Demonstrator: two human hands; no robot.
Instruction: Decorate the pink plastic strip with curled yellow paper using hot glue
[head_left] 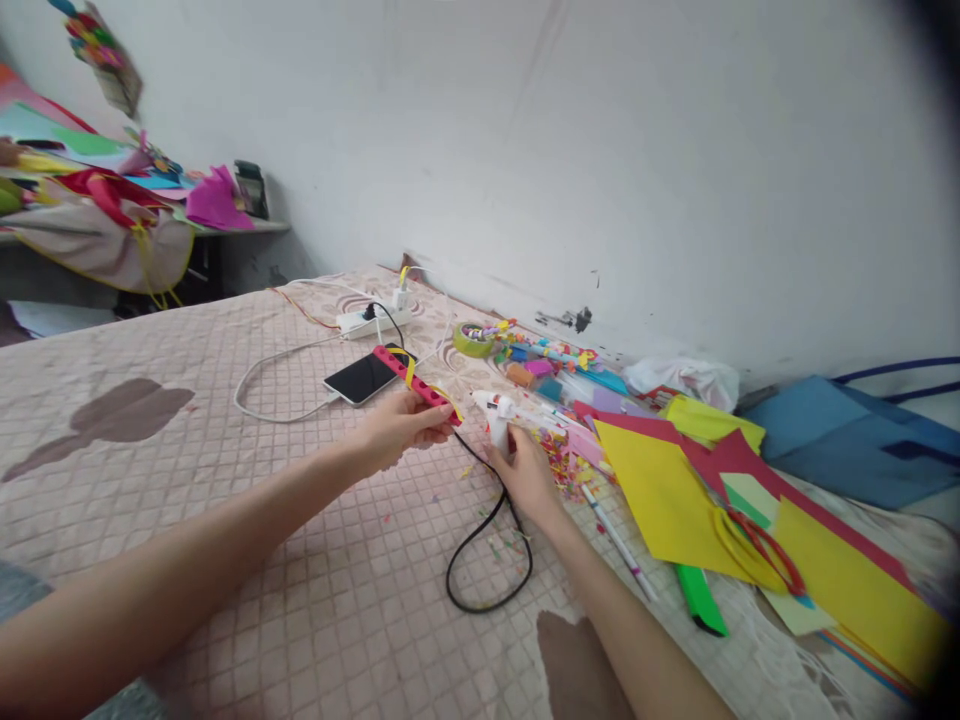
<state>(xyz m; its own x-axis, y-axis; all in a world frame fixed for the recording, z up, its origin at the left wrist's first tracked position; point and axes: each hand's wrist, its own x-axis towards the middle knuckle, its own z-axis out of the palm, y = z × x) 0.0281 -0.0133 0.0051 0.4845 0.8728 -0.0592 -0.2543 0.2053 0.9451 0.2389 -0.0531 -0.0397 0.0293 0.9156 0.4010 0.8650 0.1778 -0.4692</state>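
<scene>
Between the fingers of my left hand point(412, 420) is a pink strip with dark dots point(429, 391), with a thin yellow strip point(409, 370) wound across it. My right hand point(527, 477) is closed round the handle of a white hot glue gun point(496, 408), its nozzle pointing left toward the near end of the pink strip. I cannot tell whether the nozzle touches it. From the gun a black cord point(450, 590) loops over the checked cloth. Behind the pink strip a phone point(364, 377) lies flat, plugged into a white cable.
A white power strip point(375, 320) with plugs sits at the back. To the right lie green tape point(472, 341), paper scraps point(566, 465), a pen point(619, 543), yellow sheets point(652, 490), red-handled scissors point(769, 550), a green cutter point(701, 600) and a blue bag point(855, 440).
</scene>
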